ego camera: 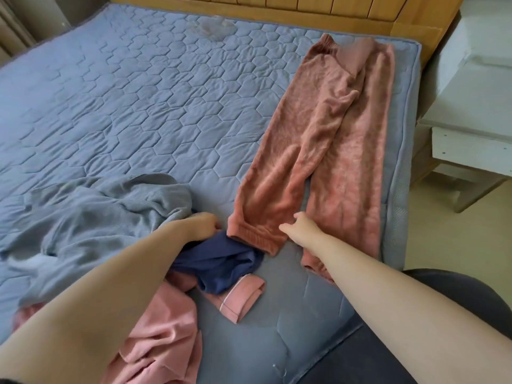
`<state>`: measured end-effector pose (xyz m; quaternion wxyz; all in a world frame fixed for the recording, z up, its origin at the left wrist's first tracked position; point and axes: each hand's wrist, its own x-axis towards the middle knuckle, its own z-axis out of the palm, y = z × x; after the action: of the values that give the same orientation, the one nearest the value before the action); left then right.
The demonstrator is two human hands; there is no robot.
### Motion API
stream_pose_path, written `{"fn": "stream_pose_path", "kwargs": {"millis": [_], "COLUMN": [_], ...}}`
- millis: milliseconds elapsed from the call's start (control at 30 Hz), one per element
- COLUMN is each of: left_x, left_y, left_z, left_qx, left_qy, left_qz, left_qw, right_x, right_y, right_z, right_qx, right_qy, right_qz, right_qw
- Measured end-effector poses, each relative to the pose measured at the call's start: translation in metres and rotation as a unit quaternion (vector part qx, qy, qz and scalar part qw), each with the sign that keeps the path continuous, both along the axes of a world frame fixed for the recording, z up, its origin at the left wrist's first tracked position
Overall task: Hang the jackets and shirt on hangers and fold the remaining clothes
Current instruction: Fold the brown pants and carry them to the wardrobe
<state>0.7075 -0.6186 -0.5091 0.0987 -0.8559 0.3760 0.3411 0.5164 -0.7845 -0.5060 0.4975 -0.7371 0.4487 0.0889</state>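
Pants (318, 151) lying flat centre-right on bed (110, 92), unfolded. R hand (300, 227) fingers spreading loosely, touching lower leg; L hand (203, 223) fingers curling by cuff, grip unclear. Grey top (97, 214), navy piece (221, 261), pink top (160, 328) lying crumpled lower left, all waiting.

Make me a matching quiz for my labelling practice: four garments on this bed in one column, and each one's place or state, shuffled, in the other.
Garments
1. fleece trousers
2. grey garment
3. navy garment
4. pink top

Place or state
A. bunched at the trousers' near cuff
B. laid out flat on the right
C. crumpled on the left
D. heaped nearest the viewer

Pairs: 1-B, 2-C, 3-A, 4-D
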Motion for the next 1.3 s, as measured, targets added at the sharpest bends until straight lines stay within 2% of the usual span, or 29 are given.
{"fn": "stream_pose_path", "kwargs": {"millis": [100,167,200,267,300,333,367,433,467,533,600,633,700,733,800,867,933,1000,1033,1067,1133,1200,1300], "left_x": [-0.004,-0.01,-0.017,-0.021,-0.022,-0.022,-0.024,-0.029,-0.031,-0.032,-0.031,-0.03,-0.032,-0.032,-0.03,-0.028,-0.028,-0.034,-0.037,-0.041,-0.052,-0.063,-0.07], "left_y": [0.018,0.031,0.032,0.022,0.012,0.006,-0.002,-0.012,-0.015,-0.015,-0.016,-0.017,-0.018,-0.02,-0.022,-0.024,-0.031,-0.048,-0.06,-0.073,-0.098,-0.122,-0.17], "left_z": [0.007,0.006,0.007,0.008,0.01,0.012,0.014,0.015,0.016,0.013,0.008,0.005,0.005,0.006,0.015,0.028,0.035,0.037,0.033,0.029,0.02,0.002,-0.016], "left_qx": [0.213,0.262,0.255,0.119,0.032,-0.074,-0.151,-0.228,-0.243,-0.24,-0.189,-0.147,-0.037,0.004,0.068,0.124,0.158,0.068,-0.007,-0.083,-0.179,-0.183,-0.197], "left_qy": [0.009,0.018,0.013,-0.016,-0.002,0.046,0.127,0.345,0.414,0.481,0.487,0.457,0.35,0.296,0.208,0.121,-0.045,-0.19,-0.214,-0.205,-0.126,-0.076,-0.076], "left_qz": [0.005,0.007,-0.003,-0.002,0.06,0.147,0.252,0.428,0.458,0.456,0.455,0.433,0.323,0.263,0.166,0.091,-0.002,-0.06,-0.067,-0.063,-0.059,-0.071,-0.03], "left_qw": [0.977,0.965,0.967,0.993,0.998,0.985,0.948,0.804,0.748,0.71,0.721,0.763,0.879,0.918,0.961,0.981,0.986,0.977,0.974,0.973,0.974,0.978,0.977], "right_x": [0.016,0.021,0.022,0.024,0.024,0.026,0.026,0.027,0.027,0.03,0.028,0.023,0.012,0.006,0.001,0.004,0.006,0.005,0.004,0.002,-0.002,-0.01,-0.02], "right_y": [0.017,0.021,0.022,0.024,0.027,0.028,0.029,0.025,0.022,0.017,0.019,0.02,0.021,0.022,0.019,0.016,0.013,0.004,-0.003,-0.011,-0.029,-0.053,-0.1], "right_z": [-0.007,-0.02,-0.025,-0.032,-0.027,-0.028,-0.025,-0.021,-0.022,-0.016,-0.006,-0.001,0.001,0.005,0.004,-0.001,-0.001,0.003,0.003,0.004,0.002,-0.004,-0.009], "right_qx": [0.099,0.148,0.168,0.201,0.204,0.199,0.193,0.199,0.203,0.214,0.244,0.254,0.233,0.221,0.172,0.119,0.006,-0.144,-0.19,-0.216,-0.244,-0.268,-0.296], "right_qy": [-0.003,-0.013,-0.017,-0.011,-0.007,-0.01,-0.011,-0.03,-0.048,-0.048,-0.013,0.025,0.095,0.113,0.113,0.084,0.049,0.032,0.026,0.022,0.043,0.089,0.126], "right_qz": [-0.107,-0.169,-0.19,-0.208,-0.214,-0.218,-0.228,-0.245,-0.257,-0.255,-0.214,-0.167,-0.06,-0.025,-0.001,-0.025,-0.029,-0.015,-0.014,-0.011,0.016,0.067,0.108], "right_qw": [0.989,0.974,0.967,0.957,0.955,0.955,0.954,0.948,0.943,0.942,0.946,0.952,0.966,0.968,0.979,0.989,0.998,0.989,0.981,0.976,0.969,0.957,0.941]}}
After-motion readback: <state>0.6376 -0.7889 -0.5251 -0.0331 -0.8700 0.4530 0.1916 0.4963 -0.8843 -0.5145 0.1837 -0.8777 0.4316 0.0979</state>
